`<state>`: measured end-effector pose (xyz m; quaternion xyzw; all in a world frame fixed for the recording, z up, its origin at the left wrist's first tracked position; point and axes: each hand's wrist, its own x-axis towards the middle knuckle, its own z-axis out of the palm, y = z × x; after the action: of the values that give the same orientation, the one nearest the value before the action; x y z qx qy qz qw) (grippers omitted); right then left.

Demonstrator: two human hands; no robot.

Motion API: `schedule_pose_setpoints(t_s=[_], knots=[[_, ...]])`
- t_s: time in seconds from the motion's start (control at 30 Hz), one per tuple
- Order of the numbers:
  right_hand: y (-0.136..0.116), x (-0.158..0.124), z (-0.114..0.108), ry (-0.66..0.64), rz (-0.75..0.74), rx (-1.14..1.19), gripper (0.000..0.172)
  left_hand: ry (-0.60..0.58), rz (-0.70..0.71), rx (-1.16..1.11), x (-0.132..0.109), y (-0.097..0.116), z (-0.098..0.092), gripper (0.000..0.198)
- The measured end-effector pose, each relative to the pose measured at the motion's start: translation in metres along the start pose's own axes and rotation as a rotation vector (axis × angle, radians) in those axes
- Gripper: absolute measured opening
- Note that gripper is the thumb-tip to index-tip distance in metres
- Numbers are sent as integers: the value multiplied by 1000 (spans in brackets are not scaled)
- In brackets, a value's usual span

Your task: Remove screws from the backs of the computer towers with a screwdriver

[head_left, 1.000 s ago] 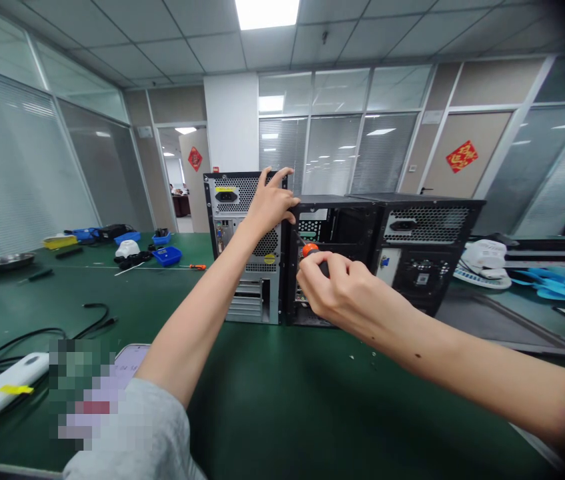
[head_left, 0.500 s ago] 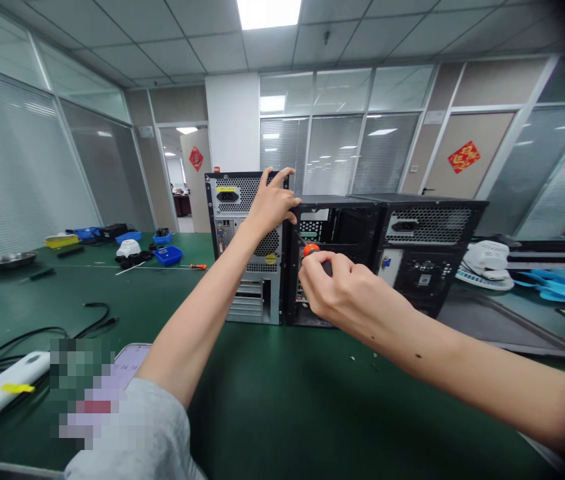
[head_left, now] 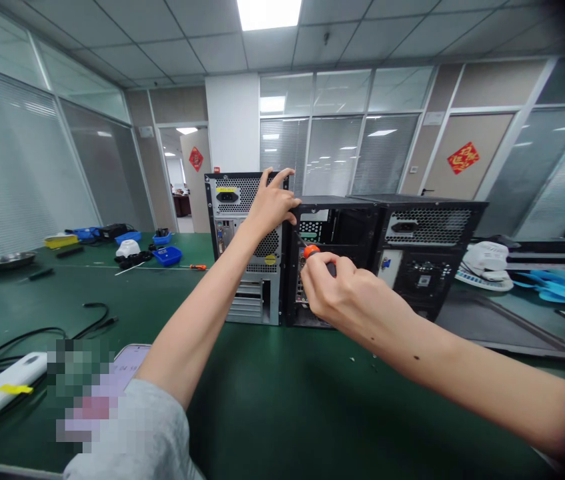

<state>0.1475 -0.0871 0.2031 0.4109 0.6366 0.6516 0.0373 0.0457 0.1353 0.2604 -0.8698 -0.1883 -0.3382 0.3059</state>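
Note:
Three desktop computer cases stand side by side with their backs toward me. My left hand (head_left: 273,201) lies with fingers spread over the upper right edge of the grey-backed case (head_left: 272,303), beside the middle case's top corner. My right hand (head_left: 339,288) is closed around a screwdriver (head_left: 311,251) with an orange and black handle. Its thin shaft points up and left toward the left edge of the black middle case (head_left: 349,253), just below my left hand. The tip is too small to make out. The middle case has a large opening at its upper back.
The third black case (head_left: 425,233) stands at the right, near a dark flat panel (head_left: 502,327). A few tiny screws (head_left: 352,359) lie in front. Leftward are another orange screwdriver (head_left: 198,267), a blue tray (head_left: 168,255), a phone (head_left: 129,363) and a white power strip (head_left: 5,387) with cables.
My right hand has turned slightly around the handle, and the screwdriver's orange end has shifted a little to the left. My left hand has stayed in place.

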Motion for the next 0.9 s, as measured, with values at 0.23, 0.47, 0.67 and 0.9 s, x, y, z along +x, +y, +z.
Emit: schedule_pose_setpoints(t_s=[0.23, 0.47, 0.67, 0.9], knots=[[1, 4, -6, -1, 38, -10, 22, 28, 11, 12, -1, 2, -1, 19], [-2, 5, -5, -12, 63, -26, 20, 21, 9, 10, -1, 2, -1, 19], [-7, 4, -6, -23, 115, -29, 19, 53, 21, 27, -1, 0, 2, 19], [-13, 5, -8, -66, 182, 55, 22, 25, 17, 6, 0, -1, 4, 21]])
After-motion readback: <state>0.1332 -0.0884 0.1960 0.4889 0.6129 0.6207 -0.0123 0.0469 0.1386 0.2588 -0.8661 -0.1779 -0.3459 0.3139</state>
